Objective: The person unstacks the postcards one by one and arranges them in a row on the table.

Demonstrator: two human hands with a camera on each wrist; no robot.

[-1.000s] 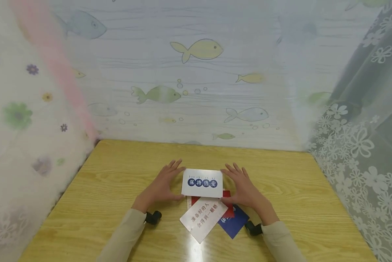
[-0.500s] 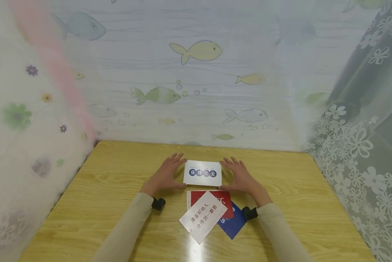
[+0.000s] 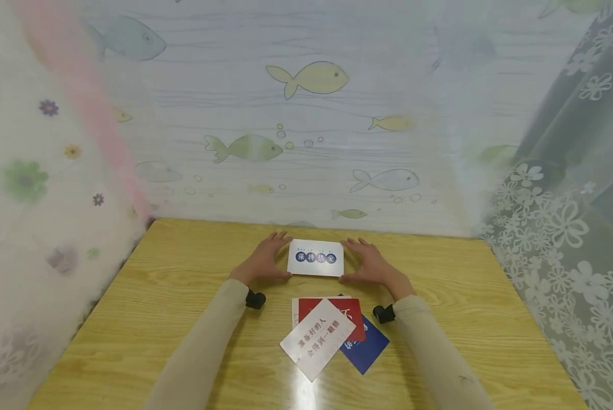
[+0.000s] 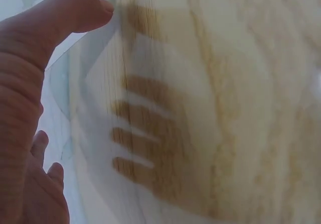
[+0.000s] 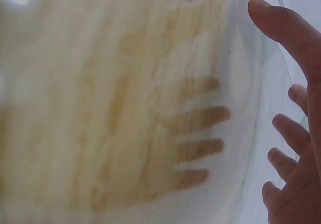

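A white card [image 3: 315, 266] with white Chinese characters in blue circles is held between both hands, toward the back of the table. My left hand [image 3: 263, 261] grips its left edge, thumb at the near corner and index finger at the far corner. On the opposite edge my right hand [image 3: 371, 263] does the same. In the left wrist view the thumb [image 4: 75, 10] lies against the card's corner, the other fingers spread apart. The right wrist view has the thumb [image 5: 281, 25] at the card's edge. The card is raised off the table, which mirrors the hands below.
Nearer on the wood-grain table [image 3: 157, 319] lies an overlapping pile: a pale card with brown characters [image 3: 318, 340] on top, a red card [image 3: 354, 319] and a blue card [image 3: 365, 348] under it. A fish-print curtain [image 3: 306, 125] hangs behind the table; lace [image 3: 557, 228] hangs right.
Both hands have carried the white card away from the body, toward the back of the table. It has come clear of the pile, so more of the red card shows.
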